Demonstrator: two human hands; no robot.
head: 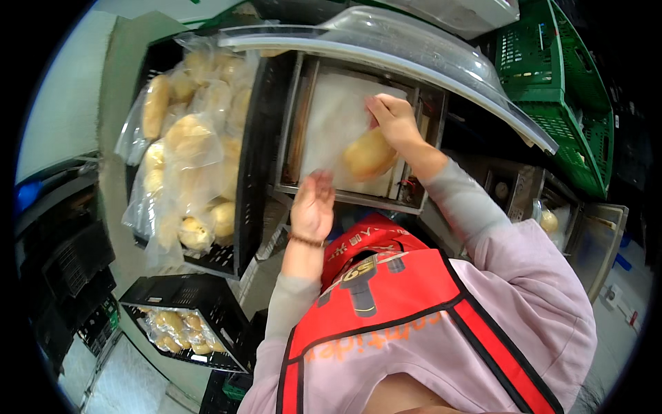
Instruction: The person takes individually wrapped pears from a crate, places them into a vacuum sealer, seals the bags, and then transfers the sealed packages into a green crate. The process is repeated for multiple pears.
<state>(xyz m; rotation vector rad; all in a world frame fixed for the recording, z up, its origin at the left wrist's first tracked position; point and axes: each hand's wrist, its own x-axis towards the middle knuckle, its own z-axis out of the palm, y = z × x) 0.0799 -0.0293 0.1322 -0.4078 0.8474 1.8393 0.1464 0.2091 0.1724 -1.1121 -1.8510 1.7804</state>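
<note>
My right hand (pixel 393 116) reaches over the pale bed (pixel 331 108) of a metal-framed machine, its fingers pinched together on what looks like the edge of a clear plastic bag, though the film is blurred. Below that hand, over the bed, is a tan, potato-like piece of produce (pixel 370 155) in the bag. My left hand (pixel 313 204) is at the frame's near left corner, palm up, fingers extended and holding nothing. A curved clear lid (pixel 414 46) is raised beyond the bed.
Left of the machine, a black crate (pixel 248 171) holds many loosely bagged tan pieces. Another black crate (pixel 207 300) below holds tightly wrapped ones. Green crates (pixel 584 119) stand at the upper right. A bagged round piece (pixel 548 221) lies in a metal unit at right.
</note>
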